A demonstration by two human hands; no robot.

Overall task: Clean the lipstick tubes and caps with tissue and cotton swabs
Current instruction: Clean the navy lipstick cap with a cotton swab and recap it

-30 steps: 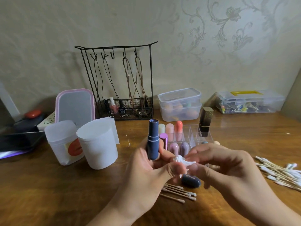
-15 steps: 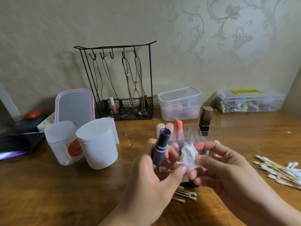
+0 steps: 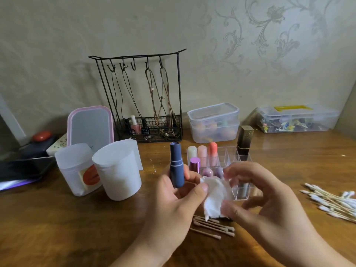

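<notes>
Worktop: a brown wooden worktop [image 3: 57,224] with a glossy grain, set against the wall.
Wall: pale wallpaper [image 3: 269,35] with a raised floral scroll pattern on the upper right.
Left hand: the left hand [image 3: 173,205] holds a dark blue lipstick tube [image 3: 176,166] upright, fingers curled round its lower half, while its thumb presses the tissue.
Right hand: the right hand [image 3: 269,201] pinches a crumpled white tissue [image 3: 215,197] between thumb and curled fingers, just beside the blue tube and not touching it.
Organiser: a clear plastic organiser [image 3: 227,157] behind the hands holds cream, pink and coral tubes at the back, a purple tube [image 3: 194,164] in front, and a tall black-and-gold lipstick [image 3: 244,141] at the right.
Swabs: pink-tipped cotton swabs [image 3: 212,227] lie under the hands; a pile of white-tipped swabs [image 3: 331,201] lies well apart at the right edge.
Cups: two white tubs [image 3: 117,170] stand on the left, touching; the rear one bears an orange label, its writing too blurred to read.
Back row: a pink-framed mirror [image 3: 90,126], a black wire rack [image 3: 142,97] with cords and nail polish bottles, stacked clear boxes [image 3: 213,122], and a clear case with a yellow handle [image 3: 294,118].
Writing: none that can be read.
</notes>
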